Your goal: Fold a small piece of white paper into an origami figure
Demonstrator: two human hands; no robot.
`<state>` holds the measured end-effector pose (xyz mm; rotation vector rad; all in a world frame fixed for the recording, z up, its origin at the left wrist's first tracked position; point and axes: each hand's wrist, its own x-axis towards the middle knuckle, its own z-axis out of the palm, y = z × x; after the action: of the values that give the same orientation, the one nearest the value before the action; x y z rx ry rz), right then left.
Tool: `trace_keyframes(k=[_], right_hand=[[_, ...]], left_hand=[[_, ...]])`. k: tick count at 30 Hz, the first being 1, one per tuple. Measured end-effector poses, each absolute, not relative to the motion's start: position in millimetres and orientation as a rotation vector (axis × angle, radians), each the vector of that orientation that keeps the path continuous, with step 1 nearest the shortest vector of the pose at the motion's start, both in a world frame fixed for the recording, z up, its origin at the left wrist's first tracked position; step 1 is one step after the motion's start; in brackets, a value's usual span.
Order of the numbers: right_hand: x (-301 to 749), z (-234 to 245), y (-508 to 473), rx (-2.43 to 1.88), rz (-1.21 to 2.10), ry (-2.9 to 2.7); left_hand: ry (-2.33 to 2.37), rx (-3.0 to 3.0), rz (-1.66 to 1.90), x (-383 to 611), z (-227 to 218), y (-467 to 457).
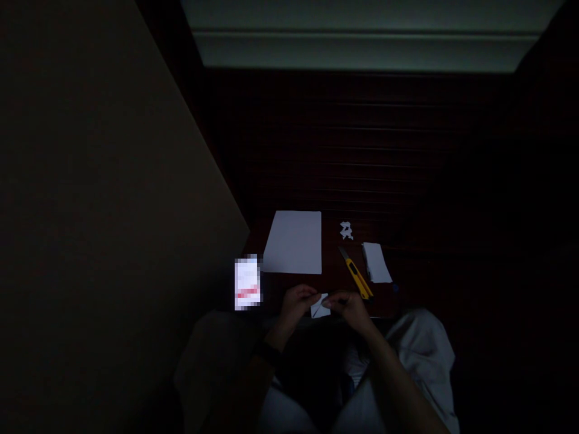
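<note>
A small folded piece of white paper [320, 307] sits between my two hands at the near edge of a dark wooden table [407, 265]. My left hand [297, 303] pinches its left side with closed fingers. From the right, my right hand [349, 305] grips the same piece, fingers closed. A yellow utility knife [357, 275] lies just beyond my right hand.
A blank white sheet [294, 242] lies behind the hands. A folded white paper [376, 262] and a small crumpled scrap [346, 229] rest to the right. A lit phone screen [247, 282] glows at the left. A large dim panel [90, 211] fills the left.
</note>
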<state>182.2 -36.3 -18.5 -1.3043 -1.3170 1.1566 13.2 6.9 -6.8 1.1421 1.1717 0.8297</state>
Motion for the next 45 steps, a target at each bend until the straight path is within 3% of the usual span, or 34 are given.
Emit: trace_keyframes(k=[17, 27, 45], right_hand=[[183.6, -12.6, -38.1, -1.401, 1.059, -1.312], [183.2, -9.7, -39.3, -1.332, 1.137, -1.292], [184.9, -10.5, -35.4, -1.268, 1.218, -1.216]], left_hand=[[0.872, 1.234, 0.762, 14.7, -8.8, 3.1], [1.169, 1.451, 0.784, 18.7, -15.7, 0.2], [1.188, 1.430, 0.805, 19.0, -8.9, -2.0]])
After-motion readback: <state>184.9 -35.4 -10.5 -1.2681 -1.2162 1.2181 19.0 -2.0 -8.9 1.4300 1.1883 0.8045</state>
